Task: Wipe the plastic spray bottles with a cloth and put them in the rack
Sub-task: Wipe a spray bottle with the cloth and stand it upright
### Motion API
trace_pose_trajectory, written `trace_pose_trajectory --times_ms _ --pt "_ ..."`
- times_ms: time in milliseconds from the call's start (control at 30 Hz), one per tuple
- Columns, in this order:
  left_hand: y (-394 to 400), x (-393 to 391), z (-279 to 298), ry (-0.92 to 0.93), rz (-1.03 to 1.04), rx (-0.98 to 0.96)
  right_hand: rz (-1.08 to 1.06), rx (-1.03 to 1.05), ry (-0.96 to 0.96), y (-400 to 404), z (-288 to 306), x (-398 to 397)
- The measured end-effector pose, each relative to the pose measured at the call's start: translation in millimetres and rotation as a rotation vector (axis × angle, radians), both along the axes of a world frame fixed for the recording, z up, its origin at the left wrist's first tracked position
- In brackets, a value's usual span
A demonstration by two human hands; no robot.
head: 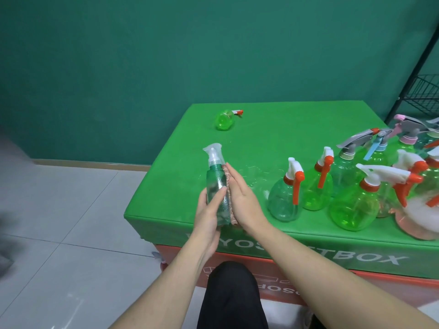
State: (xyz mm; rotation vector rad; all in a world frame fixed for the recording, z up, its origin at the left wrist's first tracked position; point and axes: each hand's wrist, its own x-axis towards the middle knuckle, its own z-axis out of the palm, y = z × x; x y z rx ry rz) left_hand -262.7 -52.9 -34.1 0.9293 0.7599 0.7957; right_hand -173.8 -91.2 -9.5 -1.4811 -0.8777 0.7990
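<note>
Gripping a teal spray bottle upright in the left hand, fingers curling round its lower body, off the bench's 8 o'clock corner. Pressing a pinkish cloth flat against the bottle's side with the right hand, fingers straight. Standing crowded at 3 o'clock: green trigger bottles. Lying alone at 11 o'clock: one green bottle. Showing at 2 o'clock beyond the bench: a black wire rack.

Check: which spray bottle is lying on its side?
The lone green bottle at the table's far left, orange nozzle pointing right. The clustered bottles at right stand upright.
</note>
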Motion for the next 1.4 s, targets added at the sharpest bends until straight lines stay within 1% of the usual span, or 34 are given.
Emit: trace_pose_trajectory --times_ms 100,167,233,300,400,433,500,633,733,900,967,1033,1200,1267,1400 --pt "-2.9 1.5 0.5 -0.001 0.016 0.026 -0.046 -0.008 0.051 -3.1 -6.6 -1.1" --pt "-4.4 2.6 2.1 0.007 0.031 0.059 -0.133 -0.020 0.074 -1.6 -10.2 -3.3" --pt "-5.5 5.0 1.9 0.008 0.072 0.093 -0.220 -0.068 0.151 1.0 -11.2 -5.7" --pt "-5.2 6.6 0.5 0.015 0.110 0.125 -0.243 -0.133 0.278 1.3 -12.0 -8.4" --pt "-5.1 7.9 -6.7 0.094 0.117 0.215 -0.223 -0.199 0.582 -2.4 -9.5 -7.3" --pt "-5.5 7.7 -8.4 0.118 0.121 0.243 -0.189 -0.219 0.648 -4.4 -6.4 -6.0" --pt "-6.8 7.1 -10.9 0.140 0.153 0.283 -0.142 -0.228 0.699 -6.4 -3.1 -2.3" --pt "-5.7 6.2 -12.9 0.190 0.134 0.364 -0.123 -0.262 0.695 -8.9 0.7 2.4" --pt "-2.1 3.9 -13.8 0.281 0.093 0.440 -0.116 -0.283 0.661 -13.6 -2.8 6.6" --pt "1.8 -0.1 -13.7 0.433 0.034 0.550 -0.116 -0.362 0.533 -30.8 -3.9 9.3" --pt "2.9 -0.2 -14.0 0.497 0.027 0.596 -0.094 -0.404 0.449 -40.2 -4.1 11.5" --pt "1.8 0.5 -13.7 0.542 0.022 0.602 -0.079 -0.427 0.384 -50.8 -5.7 17.1" --pt "-11.5 8.1 -7.8 0.571 -0.028 0.573 -0.078 -0.402 0.496 -82.9 -3.0 35.0" --pt "-17.6 14.6 -9.2 0.589 -0.056 0.582 -0.088 -0.404 0.479 -94.7 -3.8 40.1" --pt "-25.4 33.6 -12.5 0.591 -0.040 0.605 -0.144 -0.401 0.484 -113.3 -5.4 49.5"
